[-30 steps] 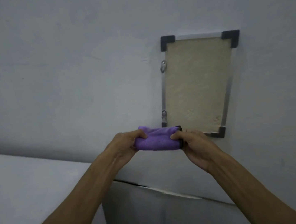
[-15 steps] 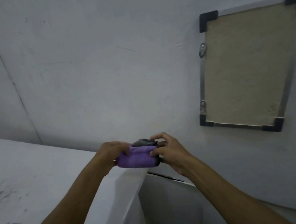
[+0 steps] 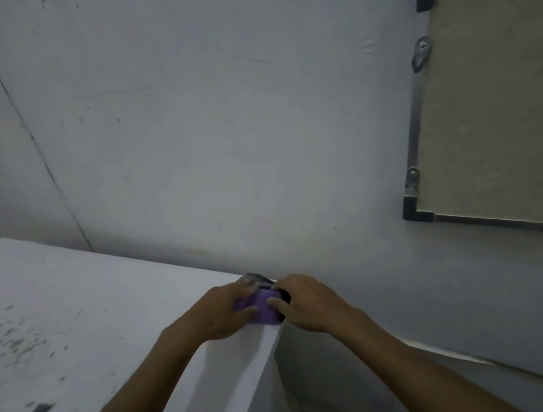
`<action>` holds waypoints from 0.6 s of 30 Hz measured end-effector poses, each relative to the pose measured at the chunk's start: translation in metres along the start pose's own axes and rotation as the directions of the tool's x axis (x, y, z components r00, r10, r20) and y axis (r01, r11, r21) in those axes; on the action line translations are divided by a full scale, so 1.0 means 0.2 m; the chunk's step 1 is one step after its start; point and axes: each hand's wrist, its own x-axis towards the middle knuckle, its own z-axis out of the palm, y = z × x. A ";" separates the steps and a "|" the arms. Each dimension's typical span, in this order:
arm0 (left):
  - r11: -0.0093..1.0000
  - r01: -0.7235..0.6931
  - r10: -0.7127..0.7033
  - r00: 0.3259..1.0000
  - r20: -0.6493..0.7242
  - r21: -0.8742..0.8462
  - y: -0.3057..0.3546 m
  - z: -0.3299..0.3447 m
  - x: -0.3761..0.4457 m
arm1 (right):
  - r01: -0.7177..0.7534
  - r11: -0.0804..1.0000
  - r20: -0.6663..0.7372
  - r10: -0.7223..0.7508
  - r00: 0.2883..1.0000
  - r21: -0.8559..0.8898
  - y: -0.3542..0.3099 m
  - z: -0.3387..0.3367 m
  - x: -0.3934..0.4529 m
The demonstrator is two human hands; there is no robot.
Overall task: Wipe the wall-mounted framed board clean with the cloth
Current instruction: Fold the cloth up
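Grey wall (image 3: 184, 131) stands behind a white cabinet top (image 3: 71, 318), where the left hand (image 3: 222, 312) and the right hand (image 3: 305, 301) both pinch the folded purple cloth (image 3: 259, 307) at its far corner. I judge the cloth is being set down or prepared; wiping next requires lifting it rightward to the framed board (image 3: 496, 89), well apart.

The cloth (image 3: 262, 307) is purple, folded up into a small thick wad, with a dark edge showing along its right side and a grey bit peeking out behind it. It sits right at the far right corner of a white top, by the wall, mostly covered from both sides so only the middle shows. The board (image 3: 497, 96) is well up and to the right of it, flat on the wall: a beige, grainy panel in a thin metal frame with black corner caps and two small metal brackets on its left edge. Its right side is cut off by the picture edge.
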 end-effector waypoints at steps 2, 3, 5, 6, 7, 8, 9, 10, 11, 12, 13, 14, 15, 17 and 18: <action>0.999 0.047 -0.046 0.992 0.115 -0.008 -0.02 0.05 0.03 | -0.007 0.999 0.001 0.007 1.000 -0.048 -0.01 0.01 -0.01; 0.998 0.060 -0.055 0.991 0.125 -0.036 -0.03 0.06 0.03 | -0.009 0.997 -0.007 0.008 1.000 -0.082 -0.01 0.02 -0.01; 0.997 0.064 -0.059 0.990 0.129 -0.034 -0.06 0.07 0.06 | -0.008 0.990 -0.030 0.004 1.000 -0.144 -0.03 0.03 -0.02; 0.998 0.062 -0.060 0.989 0.137 -0.014 -0.07 0.08 0.07 | -0.010 0.986 -0.039 0.004 0.999 -0.166 -0.04 0.04 -0.02; 0.998 0.067 -0.067 0.986 0.154 0.002 -0.08 0.07 0.07 | -0.017 0.984 -0.043 0.010 0.999 -0.179 -0.05 0.05 -0.02; 0.998 0.067 -0.068 0.983 0.171 0.012 -0.07 0.07 0.08 | -0.029 0.982 -0.043 0.021 0.999 -0.188 -0.05 0.05 -0.03; 0.997 0.071 -0.072 0.981 0.181 0.011 -0.06 0.06 0.08 | -0.041 0.983 -0.028 0.037 0.999 -0.178 -0.05 0.04 -0.03; 0.997 0.074 -0.075 0.981 0.178 0.013 -0.05 0.05 0.08 | -0.052 0.987 -0.001 0.053 0.999 -0.153 -0.06 0.03 -0.04; 0.997 0.081 -0.082 0.983 0.164 0.013 -0.03 0.04 0.07 | -0.065 0.991 0.034 0.070 0.997 -0.116 -0.06 0.02 -0.04; 0.997 0.079 -0.080 0.987 0.137 0.011 -0.01 0.02 0.07 | -0.074 0.994 0.060 0.079 0.995 -0.080 -0.05 -0.01 -0.05; 0.998 0.068 -0.068 0.991 0.111 0.004 0.02 0.00 0.06 | -0.082 0.995 0.071 0.086 0.994 -0.051 -0.04 -0.04 -0.07; 0.999 0.041 -0.040 0.996 0.080 -0.006 0.05 -0.02 0.06 | -0.090 0.995 0.068 0.092 0.993 -0.034 -0.02 -0.07 -0.10; 0.999 0.019 -0.018 0.998 0.053 -0.029 0.10 -0.04 0.05 | -0.098 0.995 0.056 0.100 0.993 -0.028 0.01 -0.11 -0.12; 0.992 -0.006 0.006 1.000 0.000 -0.123 0.21 -0.07 0.05 | -0.112 0.993 0.021 0.113 0.993 -0.045 0.07 -0.19 -0.20; 0.988 -0.012 0.008 1.000 -0.022 -0.154 0.27 -0.07 0.07 | -0.116 0.992 0.005 0.116 0.993 -0.059 0.11 -0.24 -0.24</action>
